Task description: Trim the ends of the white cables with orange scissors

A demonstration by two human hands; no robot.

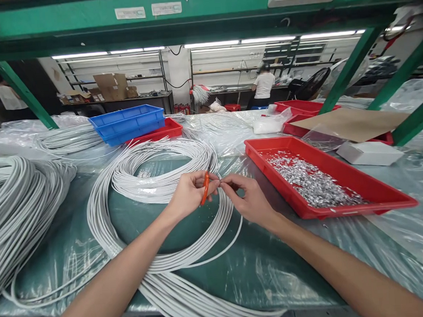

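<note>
My left hand [192, 191] is closed around a small orange-handled tool [205, 189] that looks like scissors; its dark tip points away from me. The thumb and finger of that hand also meet at the cable end. Pinched beside it, the fingers of my right hand [248, 198] hold the end of a white cable [239, 230], the tip mostly hidden by my fingertips. This cable curves up from a large coil of white cables [103, 221] lying under my hands. A smaller coil [142, 183] rests on its far side.
To the right, a red tray [342, 213] holds many small shiny metal pieces [312, 181]. A thick cable bundle [23, 220] lies at left. Behind are a blue bin [128, 122], a white box [370, 153] and green frame posts [352, 70]. A person [263, 85] is far back.
</note>
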